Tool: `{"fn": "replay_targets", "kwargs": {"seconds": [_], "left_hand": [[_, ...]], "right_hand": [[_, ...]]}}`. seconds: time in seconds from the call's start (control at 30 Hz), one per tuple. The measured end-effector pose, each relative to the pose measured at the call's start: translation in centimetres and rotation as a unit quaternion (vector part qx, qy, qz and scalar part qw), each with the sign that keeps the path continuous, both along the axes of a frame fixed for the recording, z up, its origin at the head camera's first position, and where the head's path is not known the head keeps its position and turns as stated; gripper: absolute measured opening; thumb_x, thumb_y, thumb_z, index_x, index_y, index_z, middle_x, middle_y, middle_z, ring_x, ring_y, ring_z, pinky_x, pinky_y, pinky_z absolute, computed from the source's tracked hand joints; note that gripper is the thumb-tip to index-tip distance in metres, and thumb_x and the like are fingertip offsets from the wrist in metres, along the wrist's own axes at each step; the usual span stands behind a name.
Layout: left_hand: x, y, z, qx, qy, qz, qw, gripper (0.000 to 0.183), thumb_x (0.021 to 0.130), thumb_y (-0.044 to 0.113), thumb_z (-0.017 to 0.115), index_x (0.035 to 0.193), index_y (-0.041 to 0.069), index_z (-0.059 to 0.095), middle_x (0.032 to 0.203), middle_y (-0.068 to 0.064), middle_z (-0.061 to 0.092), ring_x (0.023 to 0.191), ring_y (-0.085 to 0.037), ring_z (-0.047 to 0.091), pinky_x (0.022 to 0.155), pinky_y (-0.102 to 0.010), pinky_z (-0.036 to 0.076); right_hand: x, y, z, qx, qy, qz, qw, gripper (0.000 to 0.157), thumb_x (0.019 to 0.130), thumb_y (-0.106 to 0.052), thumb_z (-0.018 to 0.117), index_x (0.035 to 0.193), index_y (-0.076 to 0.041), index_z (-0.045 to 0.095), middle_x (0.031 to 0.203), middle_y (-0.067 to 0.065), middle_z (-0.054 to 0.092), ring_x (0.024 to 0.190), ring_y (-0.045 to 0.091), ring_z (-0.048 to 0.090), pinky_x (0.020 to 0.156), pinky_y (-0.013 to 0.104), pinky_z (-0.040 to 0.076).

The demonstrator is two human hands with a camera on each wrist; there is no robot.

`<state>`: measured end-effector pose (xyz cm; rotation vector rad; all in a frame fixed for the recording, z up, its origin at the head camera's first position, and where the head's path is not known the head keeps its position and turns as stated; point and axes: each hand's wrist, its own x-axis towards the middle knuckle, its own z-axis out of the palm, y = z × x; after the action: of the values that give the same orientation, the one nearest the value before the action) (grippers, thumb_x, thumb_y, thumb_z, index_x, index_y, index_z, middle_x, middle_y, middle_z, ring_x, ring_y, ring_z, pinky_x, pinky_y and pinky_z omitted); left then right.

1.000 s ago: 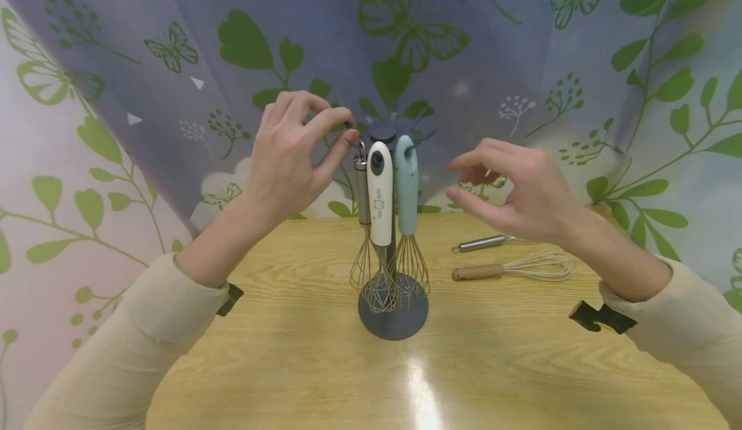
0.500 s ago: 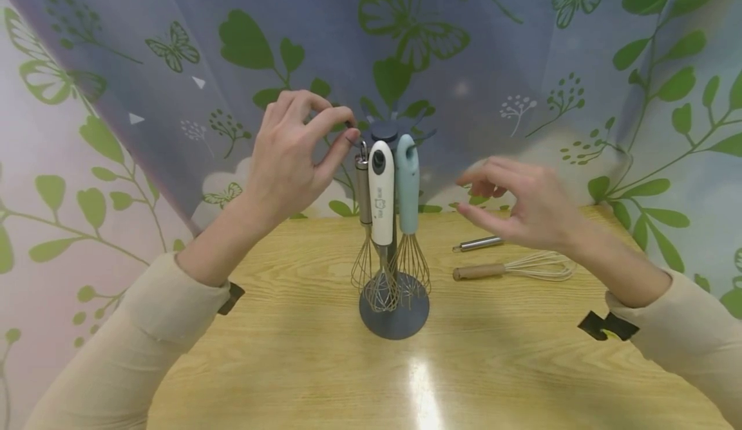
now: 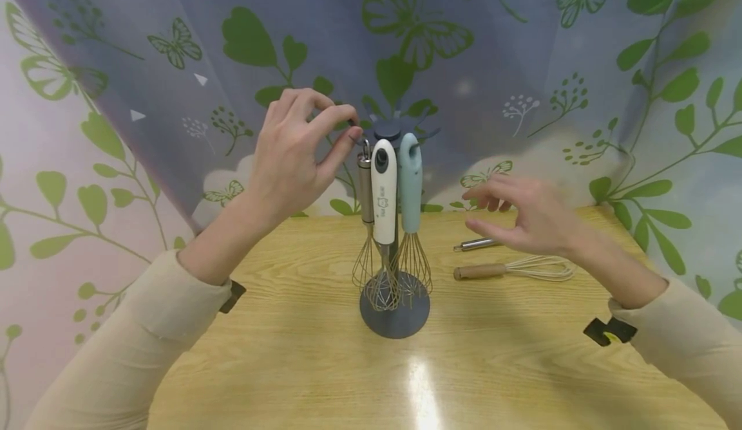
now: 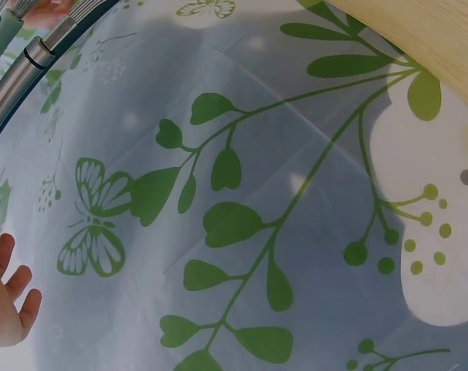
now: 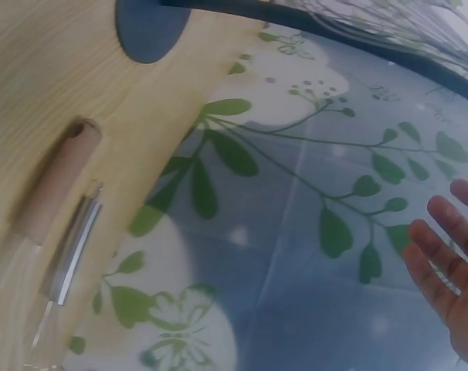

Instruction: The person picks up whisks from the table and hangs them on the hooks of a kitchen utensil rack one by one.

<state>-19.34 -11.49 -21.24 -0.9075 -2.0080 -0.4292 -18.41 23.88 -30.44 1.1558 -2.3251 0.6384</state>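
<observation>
A dark grey stand (image 3: 395,324) with hooks at its top holds three hanging whisks. One is a whisk with a steel handle (image 3: 365,188), one has a white handle (image 3: 384,205), one a light blue handle (image 3: 411,185). My left hand (image 3: 295,147) pinches the end of a dark hook between thumb and index finger, just above the steel-handled whisk's ring. To the right of the stand, my right hand (image 3: 530,214) hovers with fingers loosely bent, holding nothing. Beneath it lie a wooden-handled whisk (image 3: 480,271) and a smaller steel-handled whisk (image 5: 73,251), partly hidden by that hand.
The wooden table (image 3: 278,353) carries the stand near its middle. Behind the table hangs a curtain (image 3: 464,89) printed with green leaves and butterflies. Dark straps sit at both sleeve cuffs.
My right hand has moved down and slightly right, away from the stand. The left hand keeps its pinch on the hook, and the hanging whisks stay in place.
</observation>
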Motion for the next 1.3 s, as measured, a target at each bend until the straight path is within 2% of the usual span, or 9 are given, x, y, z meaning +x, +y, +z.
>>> {"fn": "replay_targets", "kwargs": {"seconds": [0.33,0.47,0.7,0.97,1.1,1.3], "left_hand": [[0.0,0.0,-0.1,0.001,0.004,-0.001,1.0,0.024,0.107,0.028,0.062,0.112,0.009,0.075,0.102,-0.018,0.067,0.103,-0.04,0.058,0.088,-0.054,0.046],[0.0,0.0,0.0,0.002,0.002,0.0,1.0,0.024,0.107,0.029,0.062,0.112,0.009,0.075,0.101,-0.018,0.067,0.103,-0.04,0.058,0.088,-0.054,0.045],[0.1,0.0,0.0,0.003,0.002,0.001,1.0,0.025,0.107,0.029,0.062,0.112,0.009,0.076,0.1,-0.018,0.067,0.103,-0.04,0.058,0.088,-0.054,0.045],[0.1,0.1,0.0,0.005,0.006,0.0,1.0,0.024,0.107,0.028,0.062,0.111,0.009,0.076,0.099,-0.017,0.067,0.102,-0.04,0.058,0.087,-0.054,0.045],[0.1,0.1,0.0,0.004,0.005,-0.001,1.0,0.025,0.107,0.028,0.062,0.111,0.008,0.076,0.099,-0.017,0.067,0.102,-0.04,0.058,0.087,-0.054,0.045],[0.1,0.1,0.0,0.005,0.004,-0.002,1.0,0.024,0.108,0.028,0.062,0.111,0.009,0.076,0.099,-0.017,0.067,0.101,-0.04,0.058,0.086,-0.053,0.045]], "right_hand": [[-0.6,1.4,-2.7,0.031,-0.038,-0.014,0.999,0.038,0.083,-0.02,0.084,0.119,-0.012,0.074,0.096,-0.005,0.074,0.083,0.006,0.066,0.07,0.027,0.058],[-0.9,1.9,-3.7,0.023,-0.056,-0.013,0.998,0.038,0.083,-0.018,0.085,0.119,-0.011,0.074,0.093,-0.006,0.071,0.082,0.003,0.064,0.068,0.029,0.06],[-1.2,2.9,-5.0,0.021,-0.094,-0.027,0.995,0.037,0.084,-0.02,0.085,0.12,-0.014,0.074,0.092,-0.008,0.071,0.081,-0.001,0.062,0.067,0.023,0.058],[-1.6,3.6,-6.1,0.028,-0.129,-0.042,0.99,0.039,0.086,-0.02,0.086,0.122,-0.016,0.074,0.092,-0.01,0.07,0.082,0.001,0.063,0.067,0.022,0.058],[-2.0,4.0,-6.6,0.026,-0.14,-0.052,0.988,0.038,0.086,-0.019,0.086,0.122,-0.014,0.074,0.09,-0.008,0.07,0.08,0.003,0.064,0.067,0.027,0.06],[-2.4,4.6,-7.3,0.037,-0.174,-0.07,0.982,0.039,0.088,-0.021,0.085,0.124,-0.013,0.073,0.093,-0.003,0.071,0.079,0.014,0.069,0.068,0.027,0.061]]}}
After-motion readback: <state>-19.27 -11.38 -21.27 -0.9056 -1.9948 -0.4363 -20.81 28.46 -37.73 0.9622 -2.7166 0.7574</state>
